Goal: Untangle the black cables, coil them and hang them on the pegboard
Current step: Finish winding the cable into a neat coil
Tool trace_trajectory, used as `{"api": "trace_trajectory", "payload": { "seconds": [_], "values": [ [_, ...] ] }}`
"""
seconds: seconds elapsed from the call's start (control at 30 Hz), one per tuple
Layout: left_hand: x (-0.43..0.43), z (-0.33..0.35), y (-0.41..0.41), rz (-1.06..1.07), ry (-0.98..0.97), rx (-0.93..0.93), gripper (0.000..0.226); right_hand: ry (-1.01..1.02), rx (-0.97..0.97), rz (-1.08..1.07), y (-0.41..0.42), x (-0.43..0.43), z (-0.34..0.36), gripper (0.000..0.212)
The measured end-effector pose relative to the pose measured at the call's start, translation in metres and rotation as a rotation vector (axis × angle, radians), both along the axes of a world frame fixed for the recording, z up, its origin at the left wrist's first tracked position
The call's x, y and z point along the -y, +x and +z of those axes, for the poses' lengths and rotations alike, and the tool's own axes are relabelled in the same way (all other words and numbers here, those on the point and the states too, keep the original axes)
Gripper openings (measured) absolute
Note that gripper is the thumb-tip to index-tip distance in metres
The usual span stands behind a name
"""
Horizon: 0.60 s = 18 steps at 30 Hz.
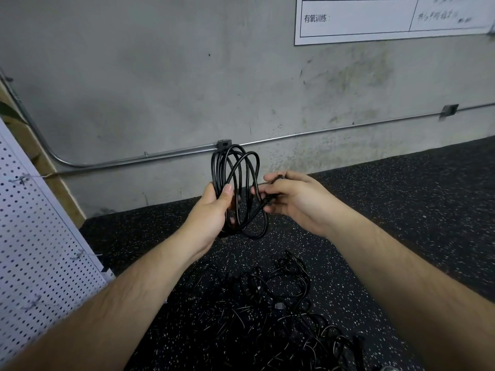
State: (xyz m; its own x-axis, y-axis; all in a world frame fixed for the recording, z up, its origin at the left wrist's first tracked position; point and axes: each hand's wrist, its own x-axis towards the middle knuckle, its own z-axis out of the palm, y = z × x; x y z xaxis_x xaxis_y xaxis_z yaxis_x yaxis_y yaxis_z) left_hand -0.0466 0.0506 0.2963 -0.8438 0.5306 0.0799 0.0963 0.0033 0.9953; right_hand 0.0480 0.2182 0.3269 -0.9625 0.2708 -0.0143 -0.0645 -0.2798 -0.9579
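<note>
**Coil held upright between two hands**

The left hand (214, 212) has its grip clenched around one side of a coiled black rubber-sheathed cable (219, 167), thumb pressed over the bundled strands, so the oval loops stand upright above and below the fist. Just to the right of it, the right hand (294, 199) grips the same cable: its curled fingers pinch a short black end piece that runs down into the coil's lower right loops. The two hands are near each other, with the coil between them.

Below the grips, closer to the person, a loose tangle of thin black cables (267, 298) lies on the black rubber floor with white speckles (401, 210), well apart from the held coil.

To the left of the left forearm stands a white perforated metal pegboard (34, 236), leaning at an angle, with a few small wire hooks (80, 255) on its face.

Beyond the hands rises a stained grey concrete wall (160, 89). A thin silver metal conduit (294, 135) runs along it just behind the top of the coil. High to the right of the grips hangs a white printed chart with black ruled boxes (375, 20).
</note>
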Motion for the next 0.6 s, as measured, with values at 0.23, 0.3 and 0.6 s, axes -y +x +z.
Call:
{"api": "trace_trajectory", "payload": {
  "seconds": [0.23,0.3,0.6],
  "values": [
    [-0.004,0.006,0.008,-0.134,0.251,0.141,0.01,0.109,-0.056,-0.173,-0.009,0.009,-0.009,0.031],
    [-0.004,0.012,0.013,-0.206,0.332,0.207,0.008,0.103,-0.021,-0.177,-0.012,0.015,-0.014,0.043],
    [-0.004,0.009,0.017,-0.276,0.166,0.071,0.028,-0.111,-0.023,-0.012,-0.016,0.024,-0.004,0.017]
  ]
}}
